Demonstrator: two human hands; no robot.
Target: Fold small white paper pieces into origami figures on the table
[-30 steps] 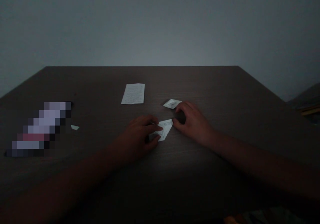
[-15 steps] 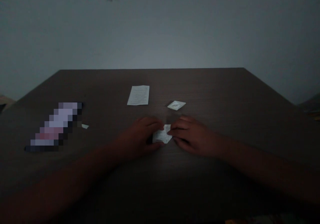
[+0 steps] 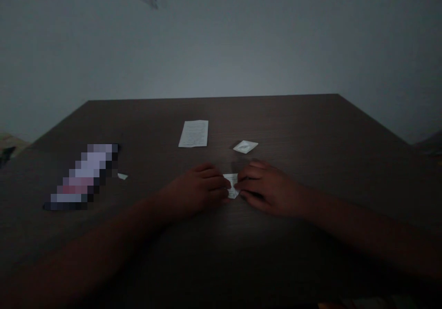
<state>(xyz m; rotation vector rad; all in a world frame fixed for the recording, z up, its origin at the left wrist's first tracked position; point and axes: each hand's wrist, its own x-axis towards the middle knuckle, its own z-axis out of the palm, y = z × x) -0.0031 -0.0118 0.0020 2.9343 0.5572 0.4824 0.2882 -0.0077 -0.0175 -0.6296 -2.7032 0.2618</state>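
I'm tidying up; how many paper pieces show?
4: sheet at back, diamond piece to its right, scrap at left, partly covered piece between left hand and right hand. Others may be hidden.

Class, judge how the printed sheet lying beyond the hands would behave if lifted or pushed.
The printed sheet looks like thin paper, so it is probably light and may flex when lifted by an edge. It lies flat on the table, so a push would likely slide it, not roll it.

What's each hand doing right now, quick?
Left hand: on the paper between both hands; can't tell if it's gripping.
Right hand: on that paper's right side; can't tell if it's gripping.
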